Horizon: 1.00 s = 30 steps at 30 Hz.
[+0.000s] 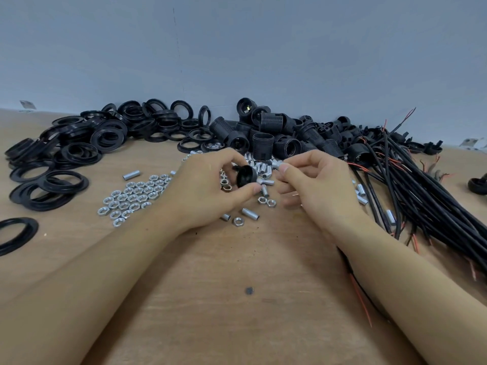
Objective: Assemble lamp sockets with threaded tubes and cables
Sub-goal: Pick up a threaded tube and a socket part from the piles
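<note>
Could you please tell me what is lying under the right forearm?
A black cable with a red wire end runs under the right forearm, emerging on its inner side. Where it continues beneath the arm is covered.

Black ring (15, 234) (lower left) edge-cropped

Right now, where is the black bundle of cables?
In the head view, the black bundle of cables lies on the table's right side, beside the right hand.

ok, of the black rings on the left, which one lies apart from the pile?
The black ring at the table's near-left edge, partly cut off by the frame. It lies flat and alone, while the other rings overlap in a heap further back.
</note>
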Available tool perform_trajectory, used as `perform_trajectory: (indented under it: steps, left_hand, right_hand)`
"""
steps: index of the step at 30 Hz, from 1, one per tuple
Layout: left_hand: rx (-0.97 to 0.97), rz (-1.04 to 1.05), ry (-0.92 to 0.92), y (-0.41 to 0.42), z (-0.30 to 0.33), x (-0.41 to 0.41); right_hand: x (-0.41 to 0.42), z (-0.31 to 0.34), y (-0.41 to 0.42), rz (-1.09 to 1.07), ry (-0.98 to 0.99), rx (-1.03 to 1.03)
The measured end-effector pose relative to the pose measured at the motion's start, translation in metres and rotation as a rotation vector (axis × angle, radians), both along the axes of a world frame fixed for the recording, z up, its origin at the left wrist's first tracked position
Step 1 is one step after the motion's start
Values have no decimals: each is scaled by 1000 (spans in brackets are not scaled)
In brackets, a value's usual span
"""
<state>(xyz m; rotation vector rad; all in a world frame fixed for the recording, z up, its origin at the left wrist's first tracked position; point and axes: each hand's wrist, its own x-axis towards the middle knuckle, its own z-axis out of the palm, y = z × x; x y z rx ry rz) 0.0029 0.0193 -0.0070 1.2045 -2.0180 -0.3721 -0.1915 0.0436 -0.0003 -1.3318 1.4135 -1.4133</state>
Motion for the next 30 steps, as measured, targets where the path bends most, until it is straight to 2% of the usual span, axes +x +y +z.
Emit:
perform_trajectory:
  steps: [2,4,7,9,13,17,20,23,26,30]
  left_hand:
    - [-14,86,-158,-4,0,5]
    - [-4,167,-256,-7,-1,8]
    - [1,262,-297,-10,-3,8]
    - [-38,265,-251,-10,-1,7]
    - [-76,247,-247,-17,5,1]
    - [44,300,-243,-36,8,-8]
    - [113,359,-164,-55,11,0]
    - [80,372,-173,-68,21,9]
    - [-20,303,-176,-78,37,-2]
    - [-102,93,-98,-99,67,-49]
  right_hand:
    - [-4,-2,-2,-55,182,-30]
    - [-4,-4,-2,-56,283,-35]
    - [2,-6,-1,-51,426,-57]
    - [5,-6,0,-45,463,-93]
    - [7,-5,2,-35,462,-136]
    - [9,-3,5,16,417,-207]
    - [10,-3,9,54,459,-282]
    - [11,-2,12,82,513,-320]
    - [13,1,13,47,468,-384]
    - [12,4,15,-23,330,-512]
